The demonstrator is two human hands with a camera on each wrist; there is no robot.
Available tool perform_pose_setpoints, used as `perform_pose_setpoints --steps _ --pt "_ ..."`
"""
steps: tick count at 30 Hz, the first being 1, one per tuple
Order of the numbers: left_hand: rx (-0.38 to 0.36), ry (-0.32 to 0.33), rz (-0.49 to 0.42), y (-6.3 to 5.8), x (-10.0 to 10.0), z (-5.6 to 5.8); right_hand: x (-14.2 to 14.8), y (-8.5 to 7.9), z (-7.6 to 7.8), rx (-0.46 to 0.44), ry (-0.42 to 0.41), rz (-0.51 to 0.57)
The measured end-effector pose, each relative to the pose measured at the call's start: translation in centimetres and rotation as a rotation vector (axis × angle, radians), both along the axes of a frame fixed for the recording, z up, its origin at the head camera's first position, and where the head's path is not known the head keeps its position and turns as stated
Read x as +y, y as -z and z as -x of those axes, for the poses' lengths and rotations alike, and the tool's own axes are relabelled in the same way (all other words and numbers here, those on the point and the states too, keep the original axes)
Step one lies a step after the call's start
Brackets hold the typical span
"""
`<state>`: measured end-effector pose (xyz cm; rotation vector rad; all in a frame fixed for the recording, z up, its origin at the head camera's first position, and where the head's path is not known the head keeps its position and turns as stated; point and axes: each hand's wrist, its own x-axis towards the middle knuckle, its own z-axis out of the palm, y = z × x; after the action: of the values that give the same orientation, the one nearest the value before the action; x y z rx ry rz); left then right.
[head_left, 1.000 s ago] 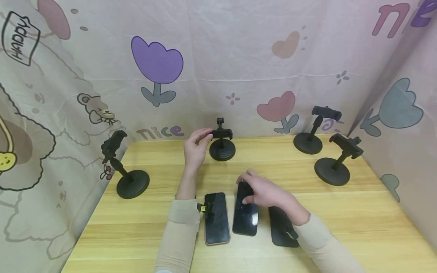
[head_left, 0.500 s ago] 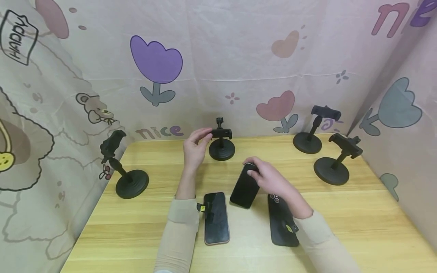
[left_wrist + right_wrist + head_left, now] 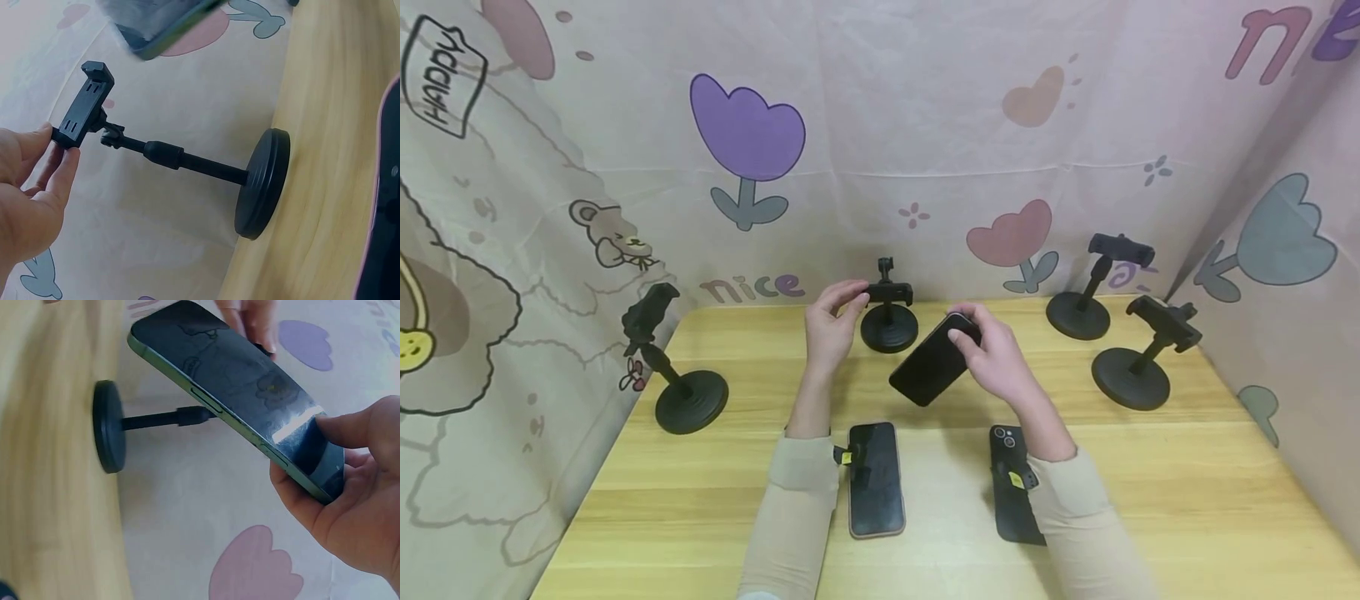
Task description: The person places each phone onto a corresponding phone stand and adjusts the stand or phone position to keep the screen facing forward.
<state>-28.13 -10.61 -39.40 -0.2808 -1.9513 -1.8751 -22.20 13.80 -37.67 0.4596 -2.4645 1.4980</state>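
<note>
A black phone stand (image 3: 889, 330) with a round base stands at the back middle of the table. My left hand (image 3: 831, 327) pinches the left end of its clamp (image 3: 84, 109) between thumb and fingers. My right hand (image 3: 997, 357) grips one end of a smartphone (image 3: 931, 367), thumb on the dark screen and fingers behind. The phone is raised off the table, tilted, in front and to the right of the stand. In the right wrist view its greenish edge shows, and the phone hides the stand's clamp.
A second phone (image 3: 877, 479) lies screen up by my left sleeve. Another phone (image 3: 1011, 492) lies back up, partly under my right forearm. One more stand (image 3: 691, 402) is at the left; two stands (image 3: 1077, 314) are at the right. A printed curtain (image 3: 880, 125) rises behind the table.
My right hand has lifted the middle phone off the table and carried it up toward the stand, turning it clockwise. The left hand has stayed on the clamp.
</note>
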Motion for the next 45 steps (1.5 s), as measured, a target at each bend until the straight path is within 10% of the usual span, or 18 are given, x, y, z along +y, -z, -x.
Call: perform_pose_setpoints --steps 13,23,36,45 --pt "-0.012 -0.012 0.017 -0.3 -0.2 -0.4 0.2 -1.4 0.6 -0.002 0.128 0.236" --pt "0.2 -0.025 0.109 -2.2 0.2 -1.5 0.5 -1.6 0.8 0.061 0.129 0.305" --pt "0.262 0.148 0.385 -4.1 1.3 -3.7 0.2 -2.2 0.0 0.135 0.102 0.346" --pt "0.173 0.292 0.561 -3.7 2.3 -4.4 0.2 -2.2 -0.2 0.097 0.094 0.336"
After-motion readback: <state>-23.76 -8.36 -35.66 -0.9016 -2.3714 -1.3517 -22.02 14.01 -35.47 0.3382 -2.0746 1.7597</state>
